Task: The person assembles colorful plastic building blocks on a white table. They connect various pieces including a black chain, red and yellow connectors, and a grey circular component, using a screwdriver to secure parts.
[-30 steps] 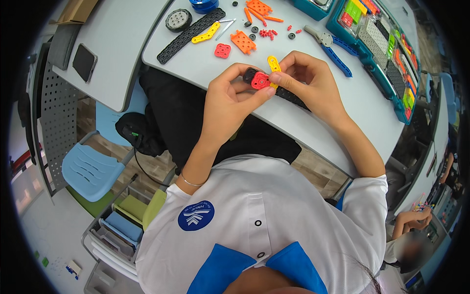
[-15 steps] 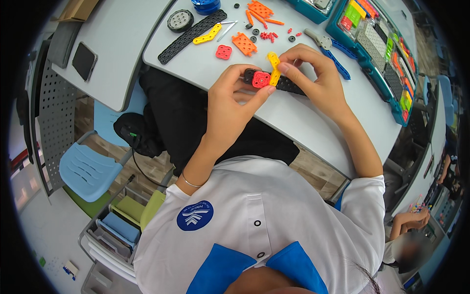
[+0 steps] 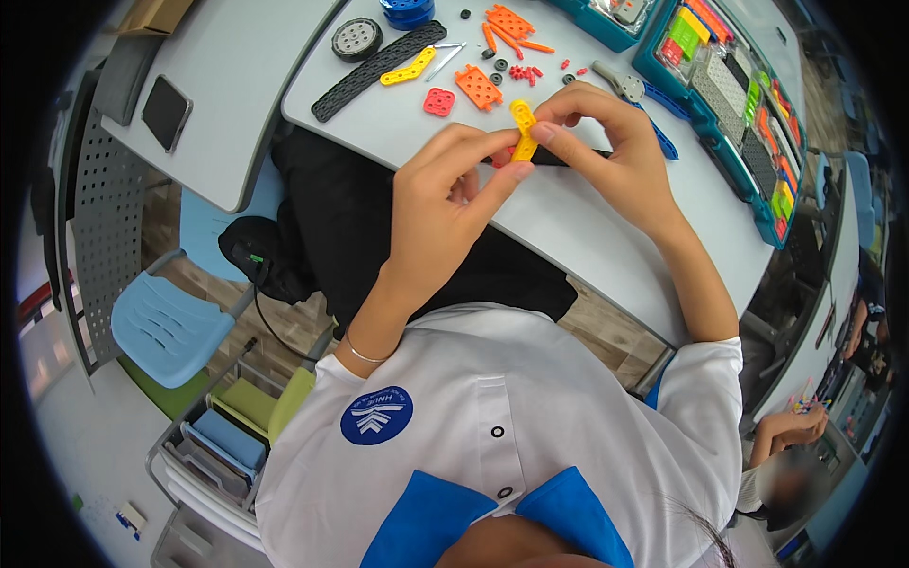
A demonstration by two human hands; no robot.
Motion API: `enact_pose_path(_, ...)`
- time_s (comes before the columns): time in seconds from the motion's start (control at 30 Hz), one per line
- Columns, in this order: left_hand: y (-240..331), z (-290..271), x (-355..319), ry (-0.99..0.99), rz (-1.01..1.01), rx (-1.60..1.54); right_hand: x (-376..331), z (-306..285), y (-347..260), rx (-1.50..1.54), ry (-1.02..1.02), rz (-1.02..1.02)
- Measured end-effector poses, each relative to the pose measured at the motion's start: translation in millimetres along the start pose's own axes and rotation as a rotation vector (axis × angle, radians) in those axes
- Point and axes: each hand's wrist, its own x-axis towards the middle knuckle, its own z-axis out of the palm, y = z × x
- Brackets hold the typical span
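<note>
A small yellow building-set beam (image 3: pixel 524 131) stands pinched between my two hands. The right hand (image 3: pixel 620 156) grips its side with thumb and forefinger. My left hand (image 3: pixel 440 199) is closed at the beam's lower end, thumb and forefinger pressed together there. Behind those fingertips a sliver of a red plate shows, mostly hidden. A black perforated beam (image 3: pixel 579 156) runs behind the right hand's fingers; its left part is covered. Just beyond lie a red square plate (image 3: pixel 438 102) and an orange perforated plate (image 3: pixel 478 87).
Farther off lie a grey wheel (image 3: pixel 357 40), a long black strip (image 3: pixel 374 74), a yellow angled beam (image 3: pixel 413 68), red pins (image 3: pixel 522 73) and a blue-handled plier-like tool (image 3: pixel 632 87). A teal parts case (image 3: pixel 772 222) stands right. A phone (image 3: pixel 167 114) rests on the left table.
My left fingers have moved over the red plate and black beam's end, hiding most of them. The yellow beam has shifted slightly left, still in my right fingers.
</note>
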Motion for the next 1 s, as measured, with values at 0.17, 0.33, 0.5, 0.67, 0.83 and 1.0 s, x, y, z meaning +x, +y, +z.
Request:
enact_pose_path(0.17, -1.6, -0.4, 3.5, 0.024, -0.202, -0.272, 20.4, -6.0, 14.8, -0.229, 0.109, -0.157)
enact_pose_path(0.33, 3.2, -5.7, 4.1, 0.038, -0.311, -0.403, 34.7, -8.2, 51.8, -0.682, 0.174, -0.214)
enact_pose_path(0.5, -1.4, -1.4, 0.5, 0.073, -0.306, -0.429, 34.4, -7.0, 50.1, -0.738, 0.163, -0.261)
enact_pose_path(0.67, -3.3, -1.7, 1.9, 0.078, -0.282, -0.380, 37.7, -2.6, 46.0, -0.774, 0.144, -0.261)
enact_pose_path(0.83, -3.3, -5.4, 2.4, 0.088, -0.300, -0.387, 40.4, -4.1, 41.5, -0.796, 0.093, -0.229)
enact_pose_path(1.0, -7.9, -7.9, 2.3, 0.109, -0.304, -0.492, 39.2, -5.7, 21.1, -0.357, 0.087, -0.205)
